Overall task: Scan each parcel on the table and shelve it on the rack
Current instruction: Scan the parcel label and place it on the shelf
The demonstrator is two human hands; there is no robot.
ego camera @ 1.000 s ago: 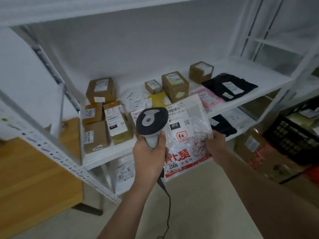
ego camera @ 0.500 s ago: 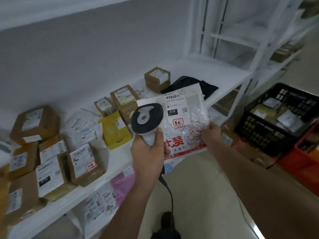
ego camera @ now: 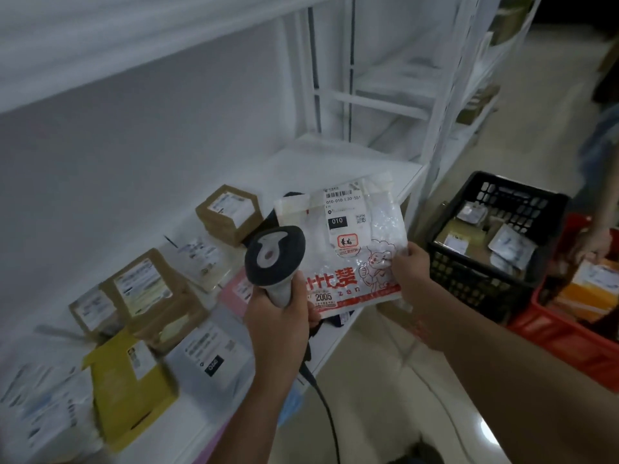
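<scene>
White rack shelf (ego camera: 351,169) carrying parcels, black crate (ego camera: 495,289) sitting right, left hand (ego camera: 279,316) gripping scanner (ego camera: 274,259), right hand (ego camera: 412,272) pinching plastic parcel (ego camera: 348,249).

I see the parcel (ego camera: 348,249) as a thin plastic bag, glossy and crinkled, with a matt paper label (ego camera: 343,209) stuck on it. The scanner (ego camera: 274,259) looks like smooth matt plastic, dark at the head and pale grey on the handle. On the rack (ego camera: 338,162), white painted metal by its look, sit matt brown cardboard boxes (ego camera: 229,214) and a yellow mailer (ego camera: 130,383). The black crate (ego camera: 469,272) is lattice plastic; the floor (ego camera: 418,413) shines.
</scene>
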